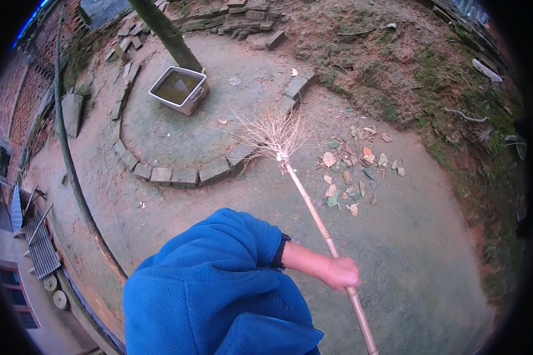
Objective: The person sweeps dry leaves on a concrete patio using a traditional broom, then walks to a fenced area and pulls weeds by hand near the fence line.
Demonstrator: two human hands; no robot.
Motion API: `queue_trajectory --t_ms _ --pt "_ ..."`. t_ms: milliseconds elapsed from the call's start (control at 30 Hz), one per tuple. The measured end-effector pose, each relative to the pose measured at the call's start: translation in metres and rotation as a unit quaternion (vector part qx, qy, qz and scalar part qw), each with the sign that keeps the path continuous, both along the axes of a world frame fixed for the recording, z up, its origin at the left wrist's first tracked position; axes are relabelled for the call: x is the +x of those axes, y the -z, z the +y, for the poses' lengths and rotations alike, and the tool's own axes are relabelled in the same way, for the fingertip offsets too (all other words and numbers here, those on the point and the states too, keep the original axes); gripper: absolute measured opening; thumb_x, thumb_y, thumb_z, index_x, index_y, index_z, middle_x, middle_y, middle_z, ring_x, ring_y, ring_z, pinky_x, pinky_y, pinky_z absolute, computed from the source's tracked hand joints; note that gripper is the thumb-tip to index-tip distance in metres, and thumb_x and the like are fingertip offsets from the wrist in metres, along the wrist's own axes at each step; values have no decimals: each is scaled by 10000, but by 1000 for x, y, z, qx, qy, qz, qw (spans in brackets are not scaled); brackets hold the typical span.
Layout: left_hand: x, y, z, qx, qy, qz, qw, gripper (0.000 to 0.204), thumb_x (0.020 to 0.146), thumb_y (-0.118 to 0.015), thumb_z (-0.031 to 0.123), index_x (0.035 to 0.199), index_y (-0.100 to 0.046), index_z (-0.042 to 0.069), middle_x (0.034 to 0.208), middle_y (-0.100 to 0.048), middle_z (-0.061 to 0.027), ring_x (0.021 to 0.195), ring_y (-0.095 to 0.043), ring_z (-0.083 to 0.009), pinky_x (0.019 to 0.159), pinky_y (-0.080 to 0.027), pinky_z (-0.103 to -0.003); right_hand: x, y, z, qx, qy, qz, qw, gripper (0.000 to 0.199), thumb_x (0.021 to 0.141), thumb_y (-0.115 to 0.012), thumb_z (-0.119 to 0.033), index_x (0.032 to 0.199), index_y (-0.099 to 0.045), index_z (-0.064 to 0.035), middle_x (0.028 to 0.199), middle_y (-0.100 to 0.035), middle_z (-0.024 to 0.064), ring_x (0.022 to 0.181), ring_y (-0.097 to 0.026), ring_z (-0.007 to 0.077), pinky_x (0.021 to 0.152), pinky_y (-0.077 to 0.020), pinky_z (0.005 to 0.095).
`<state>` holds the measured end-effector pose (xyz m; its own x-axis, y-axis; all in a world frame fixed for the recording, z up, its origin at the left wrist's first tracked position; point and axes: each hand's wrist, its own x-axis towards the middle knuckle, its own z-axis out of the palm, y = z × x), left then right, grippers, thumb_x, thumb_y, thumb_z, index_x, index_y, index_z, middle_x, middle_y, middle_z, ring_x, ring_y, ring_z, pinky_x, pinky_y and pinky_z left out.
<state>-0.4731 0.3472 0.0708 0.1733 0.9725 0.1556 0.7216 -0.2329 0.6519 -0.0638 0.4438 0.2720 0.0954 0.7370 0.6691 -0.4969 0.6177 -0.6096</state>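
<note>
Wrapping the broom handle (314, 210), the left hand's (340, 273) grip is closed.

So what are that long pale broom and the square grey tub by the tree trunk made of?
The long pale broom looks like a bamboo pole, tan with ring-like joints, ending in a fan of thin dry twigs tied on. The square grey tub seems to be dull sheet metal, judging by its thin rim and side handle; it holds murky water.

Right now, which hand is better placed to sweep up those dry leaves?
Probably the left. The left hand is closed around the bamboo broom handle, and the twig head sits just beside the dry leaves. The right hand is not in view.
</note>
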Motion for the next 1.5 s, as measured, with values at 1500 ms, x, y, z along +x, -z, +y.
queue_trajectory --t_ms 1500 --pt "-107 -35 -138 74 -137 -32 987 132 602 -633 117 713 -593 59 638 -606 -144 656 -613 -362 583 -483 -462 -174 -41 -106 74 -304 49 949 460 962 -321 -132 1419 -266 -124 575 -257 -32 508 -273 90 510 -317 239"
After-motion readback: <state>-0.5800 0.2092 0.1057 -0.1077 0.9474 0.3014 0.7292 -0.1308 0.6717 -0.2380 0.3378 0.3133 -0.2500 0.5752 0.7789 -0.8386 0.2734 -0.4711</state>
